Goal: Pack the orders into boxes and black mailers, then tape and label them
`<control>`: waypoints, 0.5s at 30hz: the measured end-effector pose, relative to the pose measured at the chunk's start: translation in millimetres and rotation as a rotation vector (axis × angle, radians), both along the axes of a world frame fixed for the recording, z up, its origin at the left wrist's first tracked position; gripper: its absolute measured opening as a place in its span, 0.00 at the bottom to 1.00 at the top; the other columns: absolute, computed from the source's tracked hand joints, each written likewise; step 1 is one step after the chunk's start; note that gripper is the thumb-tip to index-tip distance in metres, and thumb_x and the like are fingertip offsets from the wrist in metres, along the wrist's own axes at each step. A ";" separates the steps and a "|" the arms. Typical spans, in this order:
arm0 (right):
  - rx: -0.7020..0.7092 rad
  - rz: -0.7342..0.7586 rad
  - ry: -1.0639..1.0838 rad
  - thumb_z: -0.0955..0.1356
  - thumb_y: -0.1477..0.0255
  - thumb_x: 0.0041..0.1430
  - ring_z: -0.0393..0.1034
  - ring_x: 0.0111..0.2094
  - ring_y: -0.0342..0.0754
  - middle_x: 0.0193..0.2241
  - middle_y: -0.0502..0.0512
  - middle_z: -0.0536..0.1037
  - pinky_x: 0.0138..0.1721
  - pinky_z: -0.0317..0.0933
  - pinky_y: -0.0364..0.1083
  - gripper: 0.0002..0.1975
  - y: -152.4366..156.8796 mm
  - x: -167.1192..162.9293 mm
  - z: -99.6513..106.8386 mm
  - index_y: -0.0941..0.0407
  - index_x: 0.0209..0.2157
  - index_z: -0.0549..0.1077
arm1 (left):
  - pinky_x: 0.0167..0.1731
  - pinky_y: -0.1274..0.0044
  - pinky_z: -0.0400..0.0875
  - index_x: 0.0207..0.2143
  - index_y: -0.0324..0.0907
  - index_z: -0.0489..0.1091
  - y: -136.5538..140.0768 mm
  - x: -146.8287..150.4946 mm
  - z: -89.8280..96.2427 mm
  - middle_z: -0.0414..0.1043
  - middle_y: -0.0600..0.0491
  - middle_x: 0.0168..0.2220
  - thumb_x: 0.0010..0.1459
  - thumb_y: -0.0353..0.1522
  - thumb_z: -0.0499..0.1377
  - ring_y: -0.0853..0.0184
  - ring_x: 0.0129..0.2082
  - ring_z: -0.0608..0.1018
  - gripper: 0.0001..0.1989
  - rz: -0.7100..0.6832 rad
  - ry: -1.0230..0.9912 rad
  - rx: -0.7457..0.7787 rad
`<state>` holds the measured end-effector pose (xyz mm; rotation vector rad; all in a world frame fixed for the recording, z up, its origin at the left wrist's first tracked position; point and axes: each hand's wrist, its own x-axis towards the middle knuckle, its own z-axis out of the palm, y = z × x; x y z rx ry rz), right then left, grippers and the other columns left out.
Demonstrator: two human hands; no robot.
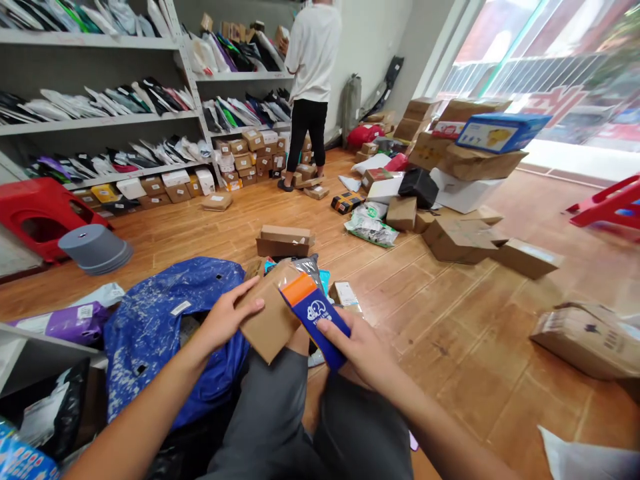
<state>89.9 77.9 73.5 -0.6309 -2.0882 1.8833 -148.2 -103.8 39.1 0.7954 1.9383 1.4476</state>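
In my left hand (239,313) is a brown cardboard box (270,317), gripped at its left edge with the thumb on top. My right hand (353,337) is closed around a slim blue box (320,319) with an orange end and a white elephant print. The orange end touches or overlaps the right side of the brown box; I cannot tell which. Both are held above my knees. Below them, partly hidden, several small parcels lie on the floor, among them a box with a white label (346,295). A large blue sack (165,307) lies beside my left arm.
Shelves (100,123) full of parcels line the back wall, where a person in a white shirt (315,60) stands. Cardboard boxes (460,233) pile up on the right. An open carton (285,241) lies ahead. A red stool (45,213) and grey bucket (93,247) stand left.
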 end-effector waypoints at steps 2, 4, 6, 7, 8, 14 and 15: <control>-0.060 0.024 0.003 0.73 0.38 0.59 0.74 0.35 0.52 0.35 0.56 0.82 0.37 0.68 0.48 0.33 9.4 -1.7 11.8 0.57 0.42 0.79 | 0.66 0.58 0.67 0.69 0.44 0.71 4.9 3.4 -1.9 0.75 0.42 0.66 0.49 0.52 0.76 0.43 0.64 0.76 0.48 -0.002 -0.239 0.032; -0.099 0.051 -0.023 0.72 0.37 0.59 0.73 0.33 0.50 0.33 0.55 0.81 0.35 0.66 0.46 0.35 16.0 -1.6 17.3 0.58 0.41 0.79 | 0.63 0.60 0.69 0.66 0.42 0.74 7.6 6.4 -9.6 0.78 0.41 0.63 0.46 0.50 0.77 0.43 0.62 0.78 0.47 -0.015 -0.413 0.033; -0.127 0.077 -0.050 0.73 0.36 0.57 0.71 0.31 0.48 0.31 0.54 0.80 0.33 0.64 0.45 0.35 17.7 -1.6 16.9 0.58 0.38 0.78 | 0.62 0.61 0.70 0.63 0.39 0.76 8.4 7.8 -19.8 0.79 0.40 0.61 0.46 0.51 0.77 0.44 0.60 0.79 0.45 -0.042 -0.508 0.018; -0.144 0.084 -0.055 0.73 0.36 0.57 0.70 0.30 0.48 0.31 0.54 0.80 0.33 0.65 0.45 0.35 16.6 -1.8 15.1 0.58 0.38 0.78 | 0.62 0.61 0.71 0.62 0.39 0.77 8.0 8.2 -24.2 0.79 0.40 0.61 0.48 0.51 0.76 0.44 0.60 0.80 0.43 -0.066 -0.520 0.009; -0.163 0.085 -0.052 0.74 0.37 0.56 0.71 0.31 0.48 0.32 0.54 0.80 0.34 0.65 0.46 0.35 14.5 -2.1 12.7 0.58 0.38 0.78 | 0.62 0.60 0.71 0.62 0.39 0.77 7.2 9.0 -27.1 0.79 0.40 0.61 0.51 0.53 0.74 0.44 0.60 0.80 0.41 -0.097 -0.498 -0.003; -0.094 0.003 -0.054 0.72 0.42 0.63 0.74 0.33 0.53 0.31 0.54 0.82 0.35 0.68 0.48 0.29 3.4 -3.3 -6.6 0.55 0.44 0.81 | 0.74 0.49 0.51 0.70 0.40 0.68 -4.6 47.1 -19.2 0.67 0.38 0.71 0.69 0.56 0.54 0.44 0.72 0.68 0.38 -0.049 0.551 -0.175; -0.070 -0.008 -0.065 0.72 0.43 0.64 0.75 0.33 0.53 0.30 0.54 0.82 0.35 0.68 0.48 0.28 3.4 -2.9 -9.4 0.54 0.44 0.81 | 0.74 0.46 0.47 0.73 0.39 0.62 -6.6 58.4 -17.2 0.62 0.34 0.73 0.65 0.58 0.57 0.41 0.74 0.64 0.45 -0.045 0.723 -0.224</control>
